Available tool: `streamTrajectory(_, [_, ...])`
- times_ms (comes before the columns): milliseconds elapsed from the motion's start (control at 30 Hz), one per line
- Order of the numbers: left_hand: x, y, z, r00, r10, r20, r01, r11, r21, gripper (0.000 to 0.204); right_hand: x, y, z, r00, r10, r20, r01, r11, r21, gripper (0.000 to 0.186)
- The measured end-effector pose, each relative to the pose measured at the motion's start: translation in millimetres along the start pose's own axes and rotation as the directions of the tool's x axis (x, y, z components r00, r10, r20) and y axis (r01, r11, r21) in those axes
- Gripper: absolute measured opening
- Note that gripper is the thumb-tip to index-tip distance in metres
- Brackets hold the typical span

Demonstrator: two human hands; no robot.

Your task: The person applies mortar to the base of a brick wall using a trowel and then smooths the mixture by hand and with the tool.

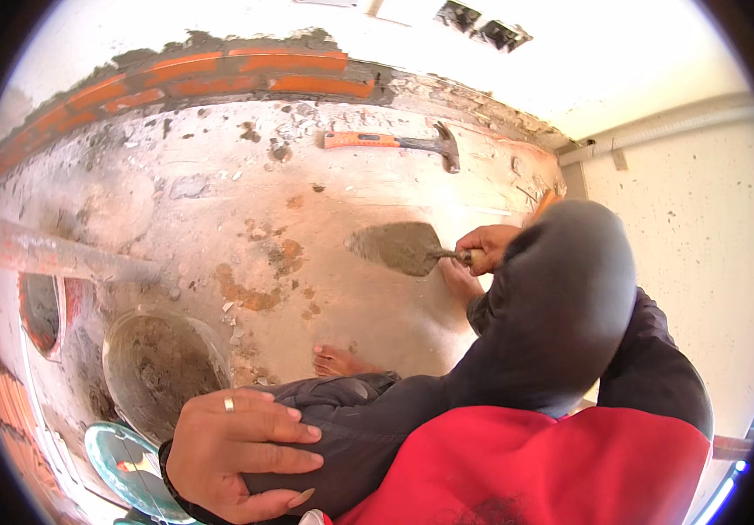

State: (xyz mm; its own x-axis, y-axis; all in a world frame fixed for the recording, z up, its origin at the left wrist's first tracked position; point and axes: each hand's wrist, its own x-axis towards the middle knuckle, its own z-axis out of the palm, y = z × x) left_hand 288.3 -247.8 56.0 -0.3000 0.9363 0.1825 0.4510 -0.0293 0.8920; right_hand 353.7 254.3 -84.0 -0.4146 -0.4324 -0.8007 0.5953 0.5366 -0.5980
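Note:
My right hand [486, 247] is closed round the handle of a mortar-smeared trowel [401, 248], whose pointed blade is held out to the left above the dusty floor. Resting flat on my dark-trousered knee is my left hand [241, 451], fingers spread, a ring on one of them and nothing in its grasp. A claw hammer [394, 141] with an orange handle lies on the floor beyond the trowel. Along the far wall runs a low strip of orange bricks [246, 72] with wet grey mortar around them.
Left of my knee stands a round bucket [163, 363] with grey mortar inside. A teal bucket [123, 464] and another mortar-filled container [40, 306] are nearby. A long beam [66, 249] crosses at the left. My bare foot [338, 360] is on the floor; a pale wall [683, 227] rises to the right.

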Motion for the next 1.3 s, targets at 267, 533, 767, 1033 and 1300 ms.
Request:
streamTrajectory(267, [18.8,5.4,1.4,0.995,-0.089,0.050,0.087,0.996,0.031,0.030,72.0,60.9,-3.9,0.980,-0.066,-0.188,-0.012,0.922,-0.387,0.020])
streamTrajectory(533, [48.2,7.8,4.6,0.976,-0.216,0.039,0.217,0.976,-0.015,0.026,134.8,82.6,-21.0,0.870,-0.347,-0.351,-0.060,0.632,-0.772,0.023])
streamTrajectory(767, [93.0,29.5,4.7,0.902,-0.432,0.015,0.432,0.897,-0.093,0.027,110.4,88.0,-32.5,0.678,-0.673,-0.296,0.269,0.602,-0.752,0.025])
streamTrajectory(1033, [140.3,44.2,9.2,0.654,-0.753,-0.071,0.737,0.655,-0.165,0.042,52.4,149.0,-259.5,-0.140,-0.318,-0.938,-0.242,0.929,-0.279,0.033])
streamTrajectory(1300, [111.1,30.0,22.5,0.531,-0.810,-0.248,0.716,0.586,-0.380,0.048,94.9,131.8,-310.0,-0.081,-0.051,-0.995,-0.422,0.907,-0.012,0.055])
